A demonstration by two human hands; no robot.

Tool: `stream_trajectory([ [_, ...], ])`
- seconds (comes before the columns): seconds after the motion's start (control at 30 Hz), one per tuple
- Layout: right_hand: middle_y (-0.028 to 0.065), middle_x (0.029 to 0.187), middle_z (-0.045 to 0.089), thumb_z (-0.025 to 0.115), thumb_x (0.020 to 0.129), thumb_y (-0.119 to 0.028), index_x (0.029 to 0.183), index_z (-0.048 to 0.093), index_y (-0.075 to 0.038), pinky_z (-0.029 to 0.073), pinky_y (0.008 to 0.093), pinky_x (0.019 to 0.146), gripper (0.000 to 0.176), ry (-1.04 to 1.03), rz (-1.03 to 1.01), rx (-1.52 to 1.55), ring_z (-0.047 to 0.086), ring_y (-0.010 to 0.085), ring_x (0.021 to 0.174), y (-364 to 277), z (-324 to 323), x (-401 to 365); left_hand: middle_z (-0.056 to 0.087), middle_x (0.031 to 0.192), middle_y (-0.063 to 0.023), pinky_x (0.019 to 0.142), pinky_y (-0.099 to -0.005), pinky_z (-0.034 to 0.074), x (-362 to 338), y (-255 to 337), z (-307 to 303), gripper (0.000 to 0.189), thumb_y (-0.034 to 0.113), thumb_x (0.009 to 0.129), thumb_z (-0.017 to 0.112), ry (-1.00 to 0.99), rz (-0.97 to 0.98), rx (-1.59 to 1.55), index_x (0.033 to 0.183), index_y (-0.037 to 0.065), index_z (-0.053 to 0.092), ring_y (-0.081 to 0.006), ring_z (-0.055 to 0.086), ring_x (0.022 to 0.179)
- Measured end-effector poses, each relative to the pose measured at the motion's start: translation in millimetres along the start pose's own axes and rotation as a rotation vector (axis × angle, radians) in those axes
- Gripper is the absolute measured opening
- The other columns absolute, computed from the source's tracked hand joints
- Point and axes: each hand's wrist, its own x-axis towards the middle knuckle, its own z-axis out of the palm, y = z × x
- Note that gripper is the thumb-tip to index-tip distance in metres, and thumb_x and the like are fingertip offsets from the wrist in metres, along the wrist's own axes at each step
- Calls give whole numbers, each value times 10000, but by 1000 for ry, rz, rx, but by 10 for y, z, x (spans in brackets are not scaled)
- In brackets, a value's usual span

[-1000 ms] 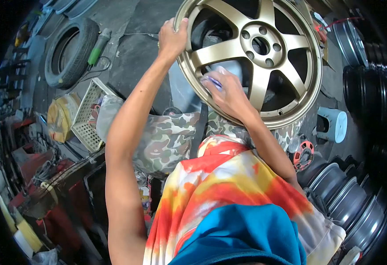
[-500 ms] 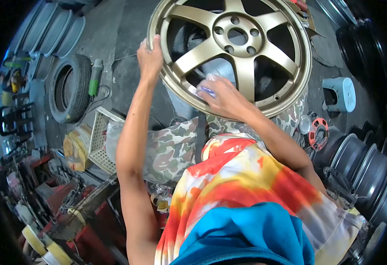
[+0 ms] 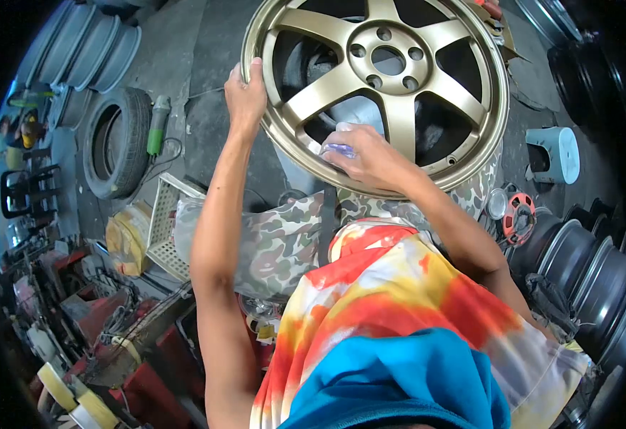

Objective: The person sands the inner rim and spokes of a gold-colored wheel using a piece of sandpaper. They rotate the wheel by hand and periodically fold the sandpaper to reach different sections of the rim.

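Note:
A bronze-gold alloy wheel rim with several spokes lies tilted before me, above my camouflage-clad legs. My left hand is closed around its outer lip on the left side, thumb on the face. In my right hand, a small white-and-purple wad is pinched against the lower-left part of the wheel, beside a spoke opening. Whether the wad is cloth or plastic I cannot make out. Part of it is hidden under my fingers.
To the left are a tyre, a green grinder with its cord and a cream plastic basket. A light-blue stool, a red cable reel and several stacked rims stand at the right.
My right hand has shifted slightly right along the wheel with the wad, and less of the wad shows. My left hand keeps its hold on the lip. The whole view has shifted slightly.

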Motion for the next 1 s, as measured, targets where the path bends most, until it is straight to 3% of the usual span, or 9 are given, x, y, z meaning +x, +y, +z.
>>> stream_trajectory([
  [0.23,193,956,657,683,957,-192,1033,713,-14,509,455,814,196,238,118,-57,649,398,914,-236,-239,105,716,988,-243,847,-427,503,-19,8,2,425,354,1011,599,-15,-69,-74,1083,-54,693,-323,695,921],
  [0.27,159,903,659,676,978,-188,1020,693,-17,526,410,731,177,286,112,-90,676,311,809,-236,-294,63,711,985,-252,847,-435,503,-48,101,-8,423,356,1010,596,2,-39,-53,1070,-52,693,-352,696,923],
  [0.33,133,867,680,674,998,-190,1028,642,-12,522,349,638,183,282,455,235,675,202,711,-287,-352,-18,706,987,-263,851,-453,502,-36,71,-11,432,368,1007,588,11,4,1,1064,-48,691,-394,691,932],
  [0.43,115,848,699,665,1014,-185,1047,589,-9,508,311,580,194,350,447,364,653,134,656,-238,-321,-99,702,982,-269,858,-471,498,-54,138,-41,447,384,1006,578,-28,-93,-8,1056,-48,684,-425,682,934],
  [0.57,111,863,713,656,1025,-196,1069,590,-1,517,281,644,212,151,388,196,663,128,728,-236,-322,-105,701,964,-264,860,-474,497,-58,133,-41,455,392,1005,575,-29,-78,34,1047,-49,678,-419,682,928],
  [0.7,92,878,715,634,1040,-221,1099,612,-15,496,261,640,216,131,398,323,631,104,723,-213,-284,-87,696,939,-257,857,-475,498,-52,93,-27,451,391,1006,577,-23,-79,6,1053,-47,673,-417,681,917],
  [0.77,54,884,704,601,1057,-248,1110,636,-32,464,246,615,225,76,587,698,580,78,690,-193,-295,-90,697,939,-257,855,-475,499,-44,105,-33,449,388,1005,580,-15,-50,20,1058,-49,673,-414,683,916],
  [0.87,17,879,680,575,1069,-257,1063,642,-43,436,233,602,225,168,572,914,545,57,683,-235,-257,-73,700,945,-260,852,-473,501,-52,92,-18,444,377,1007,586,4,-20,-12,1059,-55,672,-411,685,916],
  [1.0,19,799,634,617,1042,-258,985,611,-35,442,258,622,230,177,466,592,544,62,703,-181,-210,-96,687,973,-268,848,-469,504,-51,78,-6,407,351,1014,596,-7,-43,-60,1054,-47,673,-425,673,943],
])
